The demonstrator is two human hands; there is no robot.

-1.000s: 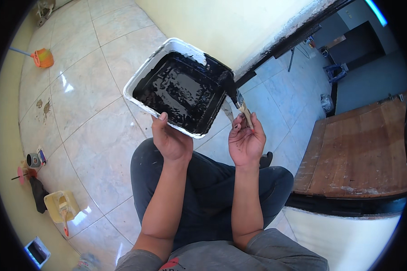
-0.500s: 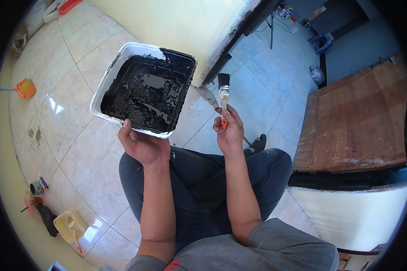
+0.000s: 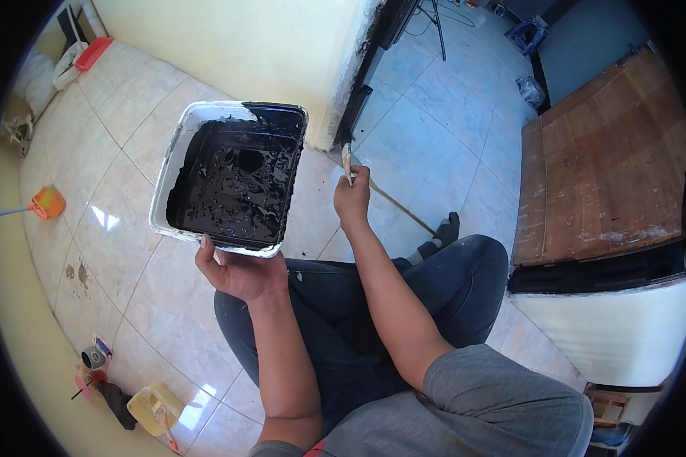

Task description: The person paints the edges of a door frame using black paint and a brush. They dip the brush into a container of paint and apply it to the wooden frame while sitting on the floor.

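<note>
The left hand (image 3: 248,274) supported a square white tub (image 3: 177,156) at its near edge. The thumb was laid over the rim; the other fingers passed beneath the tub and were largely hidden. The tub was raised above the tiled floor (image 3: 152,289), in front of the crossed legs (image 3: 343,305) and to the left of the right hand (image 3: 352,199). Black paint (image 3: 236,183) covered the bottom of the tub and much of its inner walls; a white area showed at the left and far left corner.

The fingers of the right hand were pinching the handle of a paintbrush (image 3: 347,161). The brush stood with its bristle end pointing away from the person, toward the foot of the dark door frame (image 3: 358,84). Contact between bristles and frame could not be determined.

A thin brownish rod (image 3: 400,204) ran from near the right hand toward a dark shoe (image 3: 446,228) by the right knee. A wooden panel (image 3: 602,167) was noted at the right. At the lower left, a yellow container (image 3: 141,407) with a second brush (image 3: 162,421) in it lay beside a dark cloth (image 3: 117,404). An orange scoop (image 3: 48,203) with a blue handle was observed farther up on the left
</note>
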